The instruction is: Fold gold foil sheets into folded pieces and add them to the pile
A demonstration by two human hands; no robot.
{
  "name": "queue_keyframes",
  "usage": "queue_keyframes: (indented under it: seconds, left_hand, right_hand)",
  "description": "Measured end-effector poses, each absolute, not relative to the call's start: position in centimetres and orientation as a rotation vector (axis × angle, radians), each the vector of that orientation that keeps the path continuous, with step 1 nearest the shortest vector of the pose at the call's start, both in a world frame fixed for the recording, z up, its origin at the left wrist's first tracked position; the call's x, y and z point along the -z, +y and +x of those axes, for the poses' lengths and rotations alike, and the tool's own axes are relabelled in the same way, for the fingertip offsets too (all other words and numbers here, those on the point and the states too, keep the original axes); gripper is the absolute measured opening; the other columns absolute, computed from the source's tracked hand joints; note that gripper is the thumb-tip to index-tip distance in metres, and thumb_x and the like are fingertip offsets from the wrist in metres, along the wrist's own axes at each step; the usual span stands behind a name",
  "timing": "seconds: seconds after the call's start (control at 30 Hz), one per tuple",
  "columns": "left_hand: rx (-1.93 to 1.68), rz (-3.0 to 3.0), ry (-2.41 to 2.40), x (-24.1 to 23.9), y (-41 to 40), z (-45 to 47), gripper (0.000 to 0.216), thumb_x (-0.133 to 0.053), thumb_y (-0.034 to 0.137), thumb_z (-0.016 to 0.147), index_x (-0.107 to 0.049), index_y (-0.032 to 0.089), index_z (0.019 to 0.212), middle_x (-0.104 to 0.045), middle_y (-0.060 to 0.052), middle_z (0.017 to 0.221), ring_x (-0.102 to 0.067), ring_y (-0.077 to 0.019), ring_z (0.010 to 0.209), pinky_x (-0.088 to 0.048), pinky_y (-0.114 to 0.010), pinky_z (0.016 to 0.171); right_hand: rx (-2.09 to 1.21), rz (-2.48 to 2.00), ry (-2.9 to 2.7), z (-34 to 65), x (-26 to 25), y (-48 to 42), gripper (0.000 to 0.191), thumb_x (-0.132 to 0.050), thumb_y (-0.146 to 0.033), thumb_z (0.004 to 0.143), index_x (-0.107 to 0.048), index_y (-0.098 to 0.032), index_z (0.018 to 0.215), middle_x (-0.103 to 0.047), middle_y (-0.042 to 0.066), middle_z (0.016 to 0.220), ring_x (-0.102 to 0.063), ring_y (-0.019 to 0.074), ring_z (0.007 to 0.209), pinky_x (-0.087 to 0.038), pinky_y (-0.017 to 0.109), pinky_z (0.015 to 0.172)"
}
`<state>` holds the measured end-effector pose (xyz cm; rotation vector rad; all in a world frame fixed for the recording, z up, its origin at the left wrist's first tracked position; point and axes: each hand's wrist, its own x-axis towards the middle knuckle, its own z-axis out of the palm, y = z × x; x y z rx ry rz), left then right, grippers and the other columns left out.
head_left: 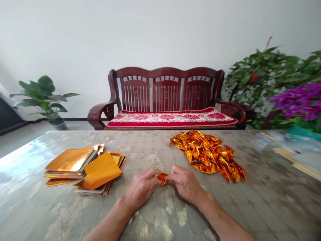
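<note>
My left hand (141, 189) and my right hand (185, 183) meet at the middle of the table, fingers pinched together on one small folded piece of gold foil paper (163, 178). Both hands rest low over the tabletop (160, 217). To the left lie two stacks of flat gold foil sheets (85, 165). To the right, just past my right hand, sits a pile of folded gold foil pieces (209, 154).
A dark red wooden bench (167, 98) with a red cushion stands behind the table. A potted plant (46, 98) is at the far left, leafy plants with purple flowers (288, 90) at the right. Plastic bags and flat packets (296, 149) lie on the table's right edge.
</note>
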<state>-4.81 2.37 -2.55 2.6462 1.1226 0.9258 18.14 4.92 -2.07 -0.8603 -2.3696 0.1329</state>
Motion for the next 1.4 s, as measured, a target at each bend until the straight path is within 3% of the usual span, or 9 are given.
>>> queue_keyframes:
  seconds: [0.1, 0.27, 0.47, 1.07, 1.3, 1.4]
  left_hand:
    - [-0.867, 2.691, 1.031, 2.0, 2.2, -4.7, 0.029, -0.043, 0.014, 0.097, -0.069, 0.026, 0.106, -0.07, -0.004, 0.116, -0.066, -0.016, 0.095, -0.049, -0.025, 0.084]
    - [-0.837, 2.664, 0.927, 1.8, 2.3, -4.7, 0.029, -0.043, 0.011, 0.096, -0.069, 0.024, 0.1, -0.074, -0.005, 0.105, -0.066, -0.0168, 0.089, -0.049, -0.025, 0.081]
    - [-0.892, 2.521, 0.93, 2.1, 2.4, -4.7, 0.026, -0.042, 0.013, 0.098, -0.067, 0.021, 0.094, -0.072, -0.006, 0.092, -0.066, -0.0158, 0.087, -0.05, -0.025, 0.081]
    - [-0.981, 2.467, 1.004, 2.9, 2.6, -4.9, 0.021, -0.043, 0.017, 0.1, -0.061, 0.019, 0.09, -0.067, -0.003, 0.085, -0.062, -0.0134, 0.08, -0.046, -0.022, 0.075]
    - [-1.072, 2.443, 1.095, 3.6, 2.6, -5.0, 0.015, -0.046, 0.015, 0.098, -0.055, 0.021, 0.089, -0.064, 0.0, 0.082, -0.061, -0.0117, 0.076, -0.046, -0.021, 0.073]
    - [-1.135, 2.387, 1.139, 3.9, 2.7, -5.0, 0.013, -0.048, 0.011, 0.095, -0.052, 0.022, 0.091, -0.064, 0.0, 0.087, -0.062, -0.0118, 0.08, -0.047, -0.022, 0.075]
  right_hand:
    - [-0.167, -0.853, -2.369, 18.2, 1.9, 4.9, 0.033, -0.048, -0.012, 0.094, -0.076, -0.029, 0.098, -0.056, 0.001, 0.074, -0.055, 0.0148, 0.071, -0.037, 0.026, 0.062]
    - [-0.219, -0.833, -2.348, 18.2, 1.9, 5.0, 0.031, -0.049, -0.013, 0.093, -0.076, -0.027, 0.089, -0.056, 0.0, 0.073, -0.055, 0.014, 0.07, -0.037, 0.025, 0.062]
    - [-0.226, -0.824, -2.338, 18.3, 2.0, 5.2, 0.032, -0.049, -0.013, 0.094, -0.077, -0.027, 0.088, -0.057, 0.0, 0.072, -0.056, 0.0141, 0.069, -0.036, 0.025, 0.062]
    - [-0.187, -0.763, -2.303, 18.5, 3.0, 5.7, 0.028, -0.049, -0.009, 0.091, -0.073, -0.022, 0.085, -0.056, 0.001, 0.072, -0.054, 0.0151, 0.069, -0.036, 0.025, 0.061]
    - [-0.193, -0.777, -2.251, 18.2, 2.9, 5.4, 0.027, -0.05, -0.007, 0.091, -0.069, -0.023, 0.102, -0.063, 0.001, 0.078, -0.059, 0.0157, 0.074, -0.043, 0.025, 0.068]
    - [-0.239, -0.855, -2.212, 18.0, 2.9, 5.1, 0.037, -0.056, -0.005, 0.086, -0.062, -0.022, 0.118, -0.068, 0.001, 0.085, -0.063, 0.0165, 0.079, -0.047, 0.027, 0.076]
